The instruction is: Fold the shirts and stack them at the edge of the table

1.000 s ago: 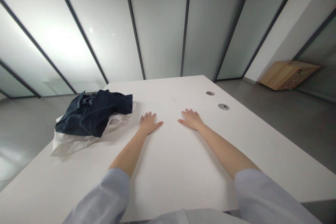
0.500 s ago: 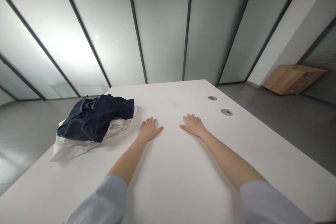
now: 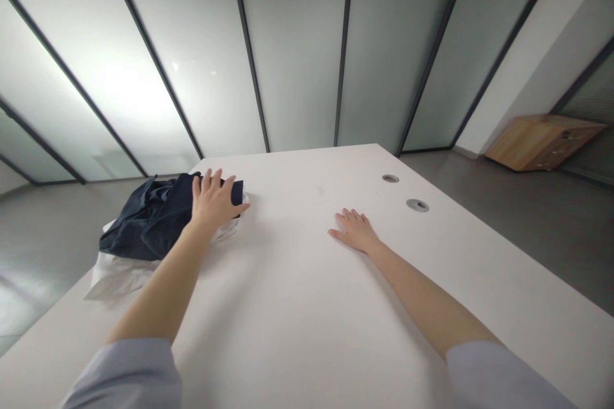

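Note:
A crumpled dark navy garment [image 3: 144, 220] lies on top of a white garment [image 3: 118, 271] at the left side of a white table [image 3: 307, 307]. My left hand [image 3: 212, 200] is over the right end of the navy garment, fingers spread and open, resting on or just above the cloth. My right hand [image 3: 354, 230] lies flat and open on the bare tabletop near the middle, palm down, holding nothing.
Two round grey cable holes [image 3: 417, 205] sit in the table to the right of my right hand. Frosted glass panels with dark frames stand behind the table. A low wooden cabinet [image 3: 542, 140] stands on the grey floor at the far right.
My left hand has lifted off the tabletop and moved left onto the navy garment. My right hand has stayed flat in the same place.

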Demonstrator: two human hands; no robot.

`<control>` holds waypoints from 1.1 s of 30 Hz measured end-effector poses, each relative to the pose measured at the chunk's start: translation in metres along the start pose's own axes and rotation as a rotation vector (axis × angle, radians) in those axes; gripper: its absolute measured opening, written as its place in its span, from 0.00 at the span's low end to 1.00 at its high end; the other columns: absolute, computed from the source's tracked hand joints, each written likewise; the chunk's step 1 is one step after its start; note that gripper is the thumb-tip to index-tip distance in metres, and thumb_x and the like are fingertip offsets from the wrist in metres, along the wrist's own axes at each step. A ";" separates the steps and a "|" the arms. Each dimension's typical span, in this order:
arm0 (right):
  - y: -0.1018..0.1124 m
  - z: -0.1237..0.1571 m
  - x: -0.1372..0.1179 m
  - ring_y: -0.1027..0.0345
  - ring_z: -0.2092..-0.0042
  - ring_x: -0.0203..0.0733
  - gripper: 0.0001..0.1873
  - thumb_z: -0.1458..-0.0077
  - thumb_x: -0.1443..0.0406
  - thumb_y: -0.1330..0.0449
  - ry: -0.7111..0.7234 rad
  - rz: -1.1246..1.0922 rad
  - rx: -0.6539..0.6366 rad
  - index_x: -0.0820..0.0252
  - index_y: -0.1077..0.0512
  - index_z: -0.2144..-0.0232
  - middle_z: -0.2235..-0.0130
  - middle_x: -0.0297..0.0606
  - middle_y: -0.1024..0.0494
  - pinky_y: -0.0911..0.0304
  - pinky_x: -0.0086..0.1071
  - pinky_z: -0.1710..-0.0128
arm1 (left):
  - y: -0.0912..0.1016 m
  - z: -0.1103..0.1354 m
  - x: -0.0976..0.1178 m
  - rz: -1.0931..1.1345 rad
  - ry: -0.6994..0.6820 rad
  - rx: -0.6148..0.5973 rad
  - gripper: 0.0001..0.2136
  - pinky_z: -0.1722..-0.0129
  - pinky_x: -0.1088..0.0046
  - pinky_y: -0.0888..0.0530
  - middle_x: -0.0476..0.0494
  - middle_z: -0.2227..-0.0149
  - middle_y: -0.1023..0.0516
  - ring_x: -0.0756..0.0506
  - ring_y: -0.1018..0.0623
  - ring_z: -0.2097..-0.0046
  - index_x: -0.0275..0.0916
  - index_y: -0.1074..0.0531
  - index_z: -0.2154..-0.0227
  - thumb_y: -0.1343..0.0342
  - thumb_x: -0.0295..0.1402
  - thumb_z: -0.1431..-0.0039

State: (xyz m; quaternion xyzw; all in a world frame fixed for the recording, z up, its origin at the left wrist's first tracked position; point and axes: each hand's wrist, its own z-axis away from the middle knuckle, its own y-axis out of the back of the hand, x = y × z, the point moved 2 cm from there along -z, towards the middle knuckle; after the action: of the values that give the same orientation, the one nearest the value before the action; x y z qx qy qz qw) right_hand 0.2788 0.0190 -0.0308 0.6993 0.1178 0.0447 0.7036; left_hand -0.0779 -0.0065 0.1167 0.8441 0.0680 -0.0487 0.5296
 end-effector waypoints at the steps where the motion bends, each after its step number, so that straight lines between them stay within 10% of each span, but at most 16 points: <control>1: 0.000 0.000 0.000 0.57 0.33 0.60 0.40 0.42 0.40 0.57 0.000 -0.001 0.000 0.57 0.41 0.37 0.33 0.49 0.48 0.59 0.53 0.37 | 0.000 -0.004 -0.015 -0.037 0.043 -0.061 0.40 0.37 0.42 0.53 0.38 0.33 0.48 0.28 0.54 0.32 0.44 0.41 0.38 0.42 0.55 0.54; 6: -0.001 0.000 0.000 0.58 0.33 0.60 0.40 0.43 0.40 0.57 0.000 -0.016 0.001 0.55 0.41 0.37 0.32 0.48 0.48 0.60 0.53 0.37 | -0.018 -0.013 -0.072 -0.039 0.124 -0.304 0.39 0.44 0.51 0.35 0.39 0.36 0.38 0.30 0.37 0.38 0.44 0.40 0.39 0.38 0.52 0.54; 13: 0.005 0.003 -0.003 0.60 0.32 0.59 0.40 0.42 0.41 0.56 -0.013 -0.021 -0.017 0.57 0.42 0.36 0.32 0.48 0.49 0.60 0.52 0.37 | -0.028 -0.018 -0.099 0.341 0.584 0.006 0.16 0.54 0.63 0.28 0.41 0.57 0.20 0.37 0.24 0.53 0.34 0.26 0.54 0.51 0.35 0.40; 18: 0.005 0.005 -0.004 0.58 0.33 0.59 0.38 0.42 0.42 0.54 -0.018 -0.022 0.009 0.57 0.41 0.37 0.32 0.48 0.48 0.59 0.52 0.37 | -0.006 -0.042 -0.059 0.681 0.489 0.477 0.16 0.54 0.66 0.28 0.42 0.58 0.21 0.42 0.24 0.56 0.31 0.27 0.54 0.51 0.33 0.42; 21: 0.000 0.003 -0.001 0.54 0.34 0.60 0.35 0.43 0.44 0.50 -0.002 -0.064 0.063 0.56 0.37 0.40 0.34 0.48 0.44 0.57 0.53 0.38 | 0.004 -0.048 -0.001 0.859 0.261 0.489 0.13 0.55 0.66 0.28 0.43 0.62 0.22 0.43 0.25 0.58 0.33 0.27 0.60 0.49 0.32 0.46; 24: -0.006 -0.002 0.008 0.44 0.38 0.55 0.28 0.42 0.49 0.49 0.013 -0.222 0.223 0.56 0.33 0.45 0.39 0.47 0.35 0.50 0.49 0.40 | 0.003 -0.029 0.077 1.055 -0.099 0.278 0.10 0.53 0.66 0.29 0.44 0.62 0.22 0.43 0.25 0.58 0.35 0.26 0.64 0.47 0.28 0.50; 28: -0.005 -0.006 0.037 0.33 0.49 0.50 0.23 0.41 0.55 0.54 -0.151 -0.591 0.654 0.60 0.31 0.51 0.50 0.50 0.26 0.39 0.44 0.48 | -0.023 0.026 0.174 1.288 -0.595 -0.381 0.08 0.56 0.70 0.29 0.45 0.62 0.22 0.45 0.25 0.60 0.37 0.25 0.65 0.44 0.29 0.50; 30: -0.001 -0.004 0.053 0.33 0.52 0.50 0.22 0.41 0.56 0.55 -0.275 -0.707 0.863 0.61 0.31 0.54 0.54 0.49 0.25 0.38 0.44 0.51 | -0.039 0.053 0.202 1.256 -0.713 -0.734 0.08 0.64 0.73 0.30 0.48 0.70 0.24 0.47 0.26 0.66 0.37 0.25 0.70 0.40 0.36 0.50; 33: 0.009 0.002 0.065 0.33 0.53 0.50 0.18 0.42 0.58 0.53 -0.305 -0.689 1.013 0.61 0.30 0.58 0.57 0.47 0.24 0.38 0.45 0.51 | -0.054 0.070 0.215 1.300 -0.640 -0.902 0.20 0.73 0.74 0.36 0.51 0.79 0.34 0.51 0.34 0.74 0.37 0.31 0.80 0.46 0.50 0.44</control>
State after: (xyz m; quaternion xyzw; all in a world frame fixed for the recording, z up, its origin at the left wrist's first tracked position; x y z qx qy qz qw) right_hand 0.3432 0.0321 -0.0283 0.8662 0.2412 -0.3459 0.2681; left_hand 0.1239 -0.0326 0.0054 0.3693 -0.5700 0.0607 0.7314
